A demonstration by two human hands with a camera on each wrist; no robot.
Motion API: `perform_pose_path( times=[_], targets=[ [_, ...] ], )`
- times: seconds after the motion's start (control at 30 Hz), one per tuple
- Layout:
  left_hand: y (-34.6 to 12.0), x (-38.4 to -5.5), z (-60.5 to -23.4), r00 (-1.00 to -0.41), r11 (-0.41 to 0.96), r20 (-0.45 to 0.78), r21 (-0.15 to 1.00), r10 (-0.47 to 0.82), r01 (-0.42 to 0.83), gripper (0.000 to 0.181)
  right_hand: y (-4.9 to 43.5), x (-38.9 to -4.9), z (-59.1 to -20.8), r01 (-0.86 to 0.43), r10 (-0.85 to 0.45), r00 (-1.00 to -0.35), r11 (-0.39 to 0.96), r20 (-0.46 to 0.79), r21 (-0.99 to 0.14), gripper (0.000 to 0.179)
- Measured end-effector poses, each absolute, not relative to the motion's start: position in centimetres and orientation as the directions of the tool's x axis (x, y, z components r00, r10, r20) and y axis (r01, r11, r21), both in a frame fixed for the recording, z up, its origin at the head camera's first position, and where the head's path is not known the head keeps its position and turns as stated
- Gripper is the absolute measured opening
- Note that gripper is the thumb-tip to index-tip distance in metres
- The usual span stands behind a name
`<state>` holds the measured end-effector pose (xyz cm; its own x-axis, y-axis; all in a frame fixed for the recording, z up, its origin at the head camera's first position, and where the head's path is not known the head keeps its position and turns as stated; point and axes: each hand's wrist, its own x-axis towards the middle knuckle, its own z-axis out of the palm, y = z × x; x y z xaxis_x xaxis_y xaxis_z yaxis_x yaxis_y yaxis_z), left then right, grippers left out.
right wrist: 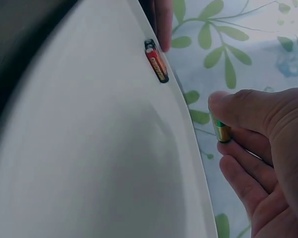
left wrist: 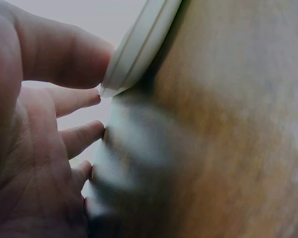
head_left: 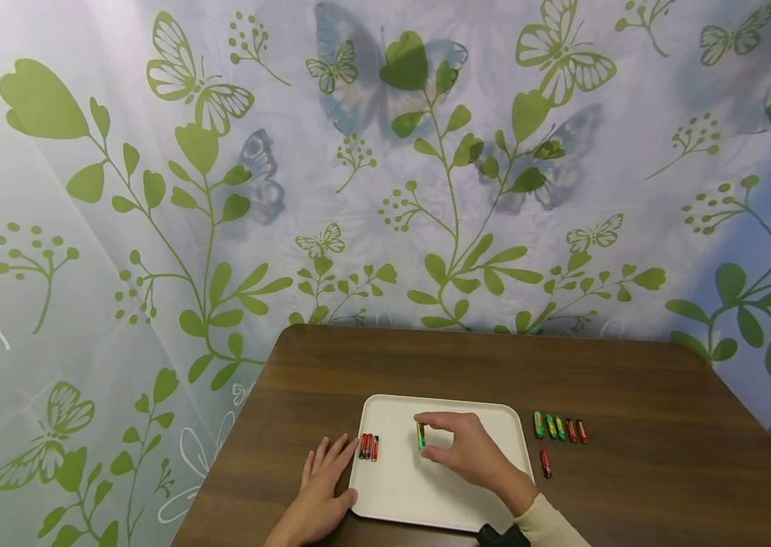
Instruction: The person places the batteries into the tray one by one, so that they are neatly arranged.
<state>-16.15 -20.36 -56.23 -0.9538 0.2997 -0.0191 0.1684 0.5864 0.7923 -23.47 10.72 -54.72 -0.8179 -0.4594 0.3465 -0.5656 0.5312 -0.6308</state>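
Observation:
Between thumb and fingers, my right hand [head_left: 470, 452] pinches a green and gold battery [head_left: 421, 436] above the middle of a white tray [head_left: 453, 505]. The right wrist view shows the same battery [right wrist: 222, 130] under the thumb, its far end partly covered by the hand. My left hand [head_left: 322, 486] lies flat beside the tray's left edge, fingers spread. In the left wrist view the thumb [left wrist: 64, 49] touches the tray rim [left wrist: 134, 49]. Several red and black batteries [head_left: 368, 447] lie side by side in the tray's left part, close to the left fingertips.
Right of the tray, green batteries [head_left: 551, 426] and red batteries [head_left: 576, 431] form a row on the brown wooden table [head_left: 658, 456]. A single red battery [head_left: 545, 463] lies nearer to me. Behind the table hangs a cloth [head_left: 358, 190] with leaves and butterflies.

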Motion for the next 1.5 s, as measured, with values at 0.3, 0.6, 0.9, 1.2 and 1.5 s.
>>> perform_pose_path(
  times=[0.3,0.6,0.9,1.2,1.5],
  targets=[
    [-20.3,-16.1,-56.2,-0.957,0.603,-0.002,0.776,0.291,0.182,0.079,7.3,-23.7,-55.6,-0.588,-0.471,-0.798,0.470,0.376,-0.658,0.047],
    [-20.3,-16.0,-56.1,-0.956,0.604,0.007,0.774,0.294,0.191,0.078,5.1,-23.9,-56.8,-0.590,-0.493,-0.792,0.468,0.360,-0.658,0.046],
    [-20.3,-16.0,-56.3,-0.953,0.592,0.018,0.780,0.301,0.202,0.079,3.6,-23.6,-57.3,-0.614,-0.515,-0.779,0.515,0.358,-0.598,0.045],
    [-20.3,-16.0,-56.2,-0.953,0.595,0.006,0.780,0.302,0.193,0.080,3.0,-23.5,-56.8,-0.621,-0.526,-0.776,0.544,0.348,-0.564,0.048],
    [-20.2,-16.0,-56.2,-0.954,0.592,0.004,0.783,0.299,0.189,0.079,4.3,-23.5,-56.4,-0.606,-0.511,-0.788,0.543,0.344,-0.581,0.049]
  ],
)
